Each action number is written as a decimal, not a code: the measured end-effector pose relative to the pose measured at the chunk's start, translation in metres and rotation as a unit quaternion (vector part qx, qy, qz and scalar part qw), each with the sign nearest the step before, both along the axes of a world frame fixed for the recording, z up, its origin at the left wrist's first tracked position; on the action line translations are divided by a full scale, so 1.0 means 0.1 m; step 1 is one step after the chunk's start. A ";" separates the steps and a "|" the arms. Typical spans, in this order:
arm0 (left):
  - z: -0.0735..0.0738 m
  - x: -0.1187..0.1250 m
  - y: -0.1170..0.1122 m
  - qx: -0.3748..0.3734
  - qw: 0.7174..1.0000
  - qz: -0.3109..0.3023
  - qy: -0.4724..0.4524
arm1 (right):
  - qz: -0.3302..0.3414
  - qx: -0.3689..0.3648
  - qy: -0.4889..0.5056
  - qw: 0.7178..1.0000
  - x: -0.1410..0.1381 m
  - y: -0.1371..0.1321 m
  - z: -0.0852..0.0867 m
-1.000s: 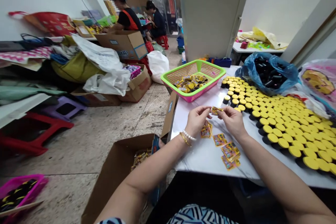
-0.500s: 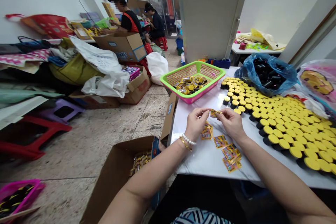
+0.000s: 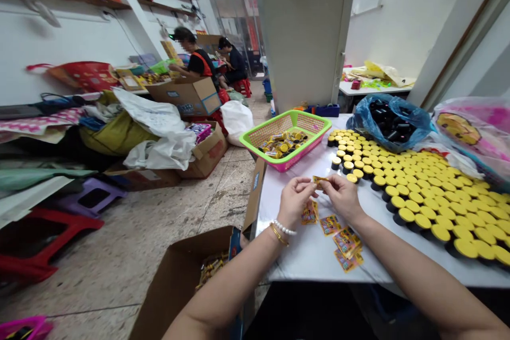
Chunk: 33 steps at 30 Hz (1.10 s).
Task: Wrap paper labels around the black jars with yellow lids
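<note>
Over the white table, my left hand (image 3: 295, 201) and my right hand (image 3: 343, 197) meet with thumbs and fingers pinched. Between them is a small yellow printed label (image 3: 320, 178), partly covered by the fingertips. Whether it is one layer or several, I cannot tell. More colourful printed labels (image 3: 348, 243) lie in loose overlapping piles below my hands, with a single label (image 3: 330, 224) and another small pile (image 3: 309, 213) nearer my left hand. To the right of my right hand stand many black containers with yellow lids (image 3: 406, 215), packed in rows.
A green-rimmed basket (image 3: 326, 126) with wrapped yellow containers stands at the table's far left corner. Behind the rows sits a blue bag (image 3: 356, 123) of black pieces. An open cardboard box (image 3: 171, 276) is below my left arm. Two people (image 3: 235, 66) sit working farther back.
The view has tilted up, so the scene sits lower in it. My hands stay together at the label, my right fingers now closer over it. The piles look unchanged.
</note>
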State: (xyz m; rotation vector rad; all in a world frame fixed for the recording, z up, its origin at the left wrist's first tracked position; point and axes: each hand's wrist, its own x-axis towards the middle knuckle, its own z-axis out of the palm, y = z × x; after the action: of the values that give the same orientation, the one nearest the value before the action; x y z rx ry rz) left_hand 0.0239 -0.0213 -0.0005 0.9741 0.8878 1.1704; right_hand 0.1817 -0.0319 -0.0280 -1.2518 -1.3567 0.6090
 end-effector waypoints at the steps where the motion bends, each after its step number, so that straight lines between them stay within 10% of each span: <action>1: -0.01 0.00 0.01 0.000 1.000 -0.003 0.008 | 0.010 0.000 0.010 1.000 -0.01 0.00 -0.01; 8: -0.06 -0.02 0.08 0.050 0.994 -0.034 0.086 | -0.005 -0.013 -0.196 0.980 0.27 -0.08 0.33; 12: -0.07 -0.08 0.16 -0.038 0.996 -0.069 0.051 | -0.161 -0.129 -0.454 0.867 0.58 -0.09 0.52; 16: -0.05 -0.14 0.26 -0.096 0.991 -0.089 -0.041 | -0.131 -0.238 -0.540 0.796 0.67 -0.03 0.46; 19: -0.05 -0.19 0.33 -0.131 0.982 -0.104 -0.082 | -0.131 -0.206 -0.495 0.834 0.67 0.01 0.41; 24: -0.10 -0.24 0.41 -0.183 0.964 -0.134 -0.139 | 0.004 -0.094 -0.143 0.985 0.65 0.02 0.46; 28: -0.09 -0.25 0.41 -0.195 0.953 -0.168 -0.158 | 0.115 -0.054 0.079 0.989 0.52 0.01 0.50; 33: -0.06 -0.23 0.40 -0.238 0.943 -0.153 -0.177 | 0.129 -0.039 0.087 0.987 0.38 0.01 0.42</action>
State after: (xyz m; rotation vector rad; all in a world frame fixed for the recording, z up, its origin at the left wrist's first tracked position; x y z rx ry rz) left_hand 0.0009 0.0189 -0.0070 0.4635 0.6544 0.7768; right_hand 0.2194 -0.0309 0.0142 -1.0650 -1.3676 0.9384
